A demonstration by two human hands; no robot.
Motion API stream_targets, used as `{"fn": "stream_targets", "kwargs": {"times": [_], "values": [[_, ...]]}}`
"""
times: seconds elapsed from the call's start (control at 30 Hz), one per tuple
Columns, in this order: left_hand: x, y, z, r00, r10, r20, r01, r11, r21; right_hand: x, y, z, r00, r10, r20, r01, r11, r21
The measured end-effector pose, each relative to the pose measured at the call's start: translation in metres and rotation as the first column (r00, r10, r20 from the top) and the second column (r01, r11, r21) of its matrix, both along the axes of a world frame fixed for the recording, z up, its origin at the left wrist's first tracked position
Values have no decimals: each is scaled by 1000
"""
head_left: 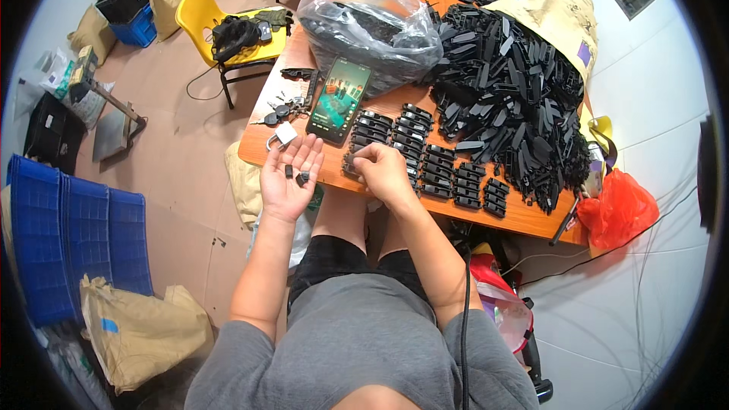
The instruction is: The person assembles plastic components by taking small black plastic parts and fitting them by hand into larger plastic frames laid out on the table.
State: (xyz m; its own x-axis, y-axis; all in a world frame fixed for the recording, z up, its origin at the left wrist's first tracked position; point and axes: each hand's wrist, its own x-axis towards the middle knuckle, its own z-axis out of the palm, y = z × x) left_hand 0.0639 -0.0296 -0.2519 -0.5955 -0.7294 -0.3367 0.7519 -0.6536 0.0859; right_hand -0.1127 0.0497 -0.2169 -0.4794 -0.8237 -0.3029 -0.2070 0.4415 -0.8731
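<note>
My left hand [287, 182] is palm up at the table's near edge, fingers stretched out. A few small black pieces [302, 178] lie loose on it. My right hand [386, 173] is closed in a pinch over the near end of the leftmost row of black plastic parts [370, 127]. Whatever its fingertips hold is hidden. More such parts are laid out in neat columns [437, 171] to the right. Just beyond my left hand sit a silver padlock [285, 134] and a bunch of keys [282, 111]. A phone [339, 100] with a lit screen leans beyond the columns.
A large heap of black plastic parts [509, 83] covers the table's right side, spilling from a yellowish sack [554, 7]. Behind the phone stands a clear plastic bag [372, 30]. A red bag [619, 211] hangs at the right edge. A yellow chair [199, 15] stands left.
</note>
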Motion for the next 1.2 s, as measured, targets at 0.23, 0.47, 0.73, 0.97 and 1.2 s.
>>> {"fn": "stream_targets", "kwargs": {"times": [0.23,0.47,0.73,0.97,1.2], "values": [[8,-1,-7,1000,7,-27,-6,999,33,2,-7,-25,979,118,-166,-104,990,92],[12,-6,-22,1000,16,-2,-16,996,82,7,-14,-17,893,178,-414,-143,983,114],[-12,-25,3,945,-322,55,311,938,151,2,6,12,875,157,-458,-136,988,79],[-93,-142,105,942,-261,213,294,945,-143,-25,104,48,950,279,-144,-286,958,-33],[-210,-219,159,819,-86,567,291,914,-282,-28,254,-22,971,204,125,-223,959,172]]}}
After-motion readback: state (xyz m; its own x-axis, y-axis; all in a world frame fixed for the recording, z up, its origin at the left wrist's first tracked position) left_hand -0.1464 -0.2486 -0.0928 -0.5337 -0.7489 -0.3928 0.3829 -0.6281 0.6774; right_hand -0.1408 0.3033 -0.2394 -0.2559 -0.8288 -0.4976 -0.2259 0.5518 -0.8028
